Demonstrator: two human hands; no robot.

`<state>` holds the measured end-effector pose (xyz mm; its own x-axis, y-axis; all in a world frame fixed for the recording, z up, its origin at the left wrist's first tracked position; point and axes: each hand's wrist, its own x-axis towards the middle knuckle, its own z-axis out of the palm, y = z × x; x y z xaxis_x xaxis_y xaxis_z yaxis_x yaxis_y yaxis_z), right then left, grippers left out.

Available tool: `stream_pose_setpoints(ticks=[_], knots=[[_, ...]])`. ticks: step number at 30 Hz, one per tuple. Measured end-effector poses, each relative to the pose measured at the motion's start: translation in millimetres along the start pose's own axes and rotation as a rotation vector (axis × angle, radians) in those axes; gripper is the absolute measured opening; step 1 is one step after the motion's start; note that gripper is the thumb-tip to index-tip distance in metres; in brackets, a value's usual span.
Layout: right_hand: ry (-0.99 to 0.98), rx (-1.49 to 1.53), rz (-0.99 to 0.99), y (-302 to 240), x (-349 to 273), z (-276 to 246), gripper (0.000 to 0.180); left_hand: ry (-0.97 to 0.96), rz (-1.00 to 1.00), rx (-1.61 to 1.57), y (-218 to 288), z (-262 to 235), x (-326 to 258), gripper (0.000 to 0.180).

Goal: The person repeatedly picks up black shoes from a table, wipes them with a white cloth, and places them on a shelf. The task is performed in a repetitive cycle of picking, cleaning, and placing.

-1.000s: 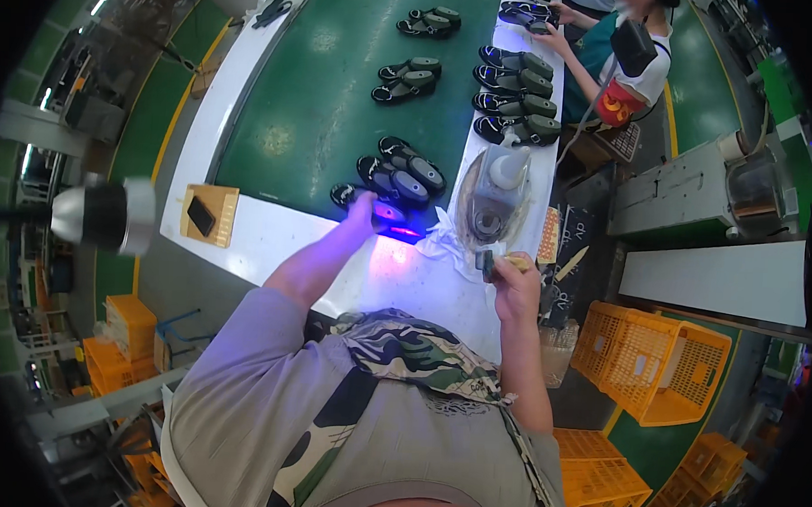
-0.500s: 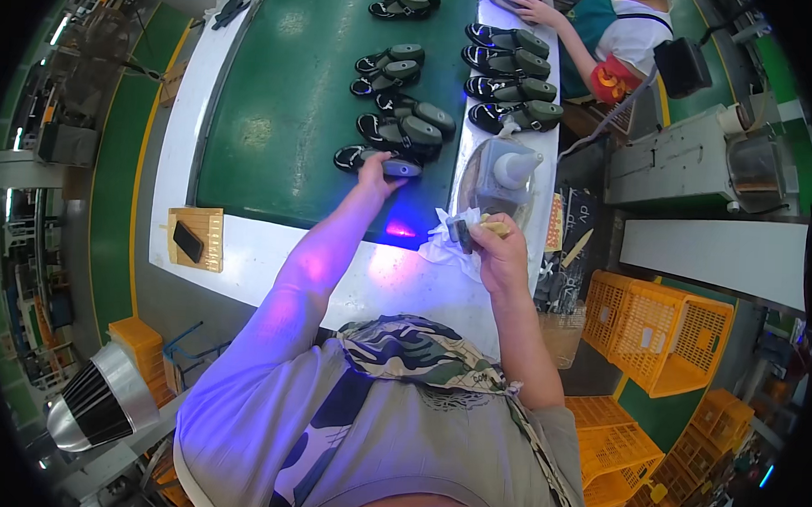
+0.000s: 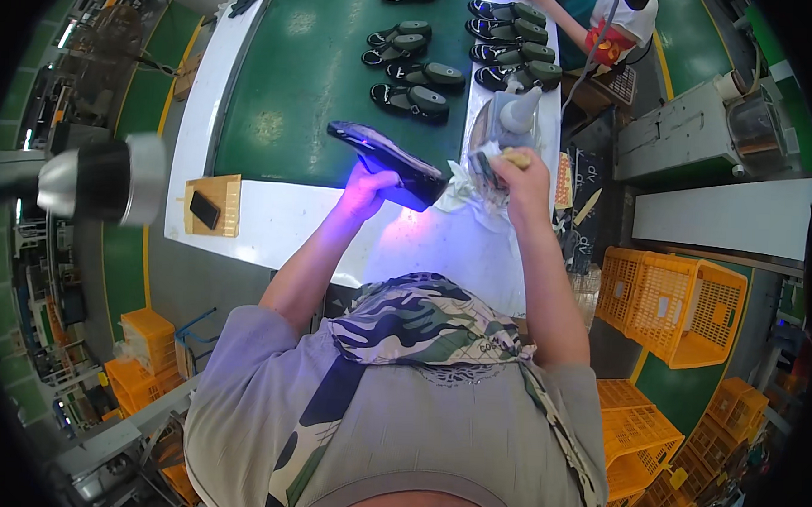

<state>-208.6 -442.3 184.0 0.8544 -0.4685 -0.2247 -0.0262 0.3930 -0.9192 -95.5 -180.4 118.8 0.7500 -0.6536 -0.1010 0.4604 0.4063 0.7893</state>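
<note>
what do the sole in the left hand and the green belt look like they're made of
Sole, held up by the left hand: looks like dark moulded rubber or foam, mostly matte, with a soft sheen along its edge; it keeps its shape held at one end. Green belt: probably smooth PVC or rubber-coated fabric, given the even colour and dull glare patch.

Both forearms are stretched forward from the lower edge. The left hand (image 3: 365,190) is raised with its fingers curled in a grip, while the right hand (image 3: 521,172) is held just beside it, closed into a loose fist.
</note>
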Motion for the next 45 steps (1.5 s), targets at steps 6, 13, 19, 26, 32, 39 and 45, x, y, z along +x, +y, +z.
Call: stream_pose_setpoints(ticks=[6,13,19,26,32,39,45], knots=[[-0.251,-0.04,-0.103,-10.4,-6.2,49.6,0.02,-0.007,0.681,1.245,69.7,71.7,-52.6,0.052],[-0.383,-0.264,-0.212,-14.4,-13.7,91.4,0.023,-0.085,0.758,1.301,98.8,75.2,-100.4,0.053],[-0.631,0.085,0.049,-21.1,-44.2,110.3,0.022,0.023,0.764,1.453,108.8,93.5,-126.3,0.053],[-0.759,0.081,0.133,-49.2,-64.7,117.8,0.024,0.16,0.591,1.516,98.3,100.0,-141.9,0.05],[-0.882,-0.099,-0.068,-73.8,-65.1,121.1,0.023,0.148,0.064,1.437,97.8,98.1,-154.7,0.062],[-0.933,-0.129,-0.314,-61.8,-53.7,132.0,0.024,0.056,-0.158,1.053,94.9,89.1,-173.8,0.059],[-0.976,-0.195,-0.413,-34.1,-56.9,140.6,0.024,0.171,-0.173,0.652,83.5,81.6,-193.9,0.063]])
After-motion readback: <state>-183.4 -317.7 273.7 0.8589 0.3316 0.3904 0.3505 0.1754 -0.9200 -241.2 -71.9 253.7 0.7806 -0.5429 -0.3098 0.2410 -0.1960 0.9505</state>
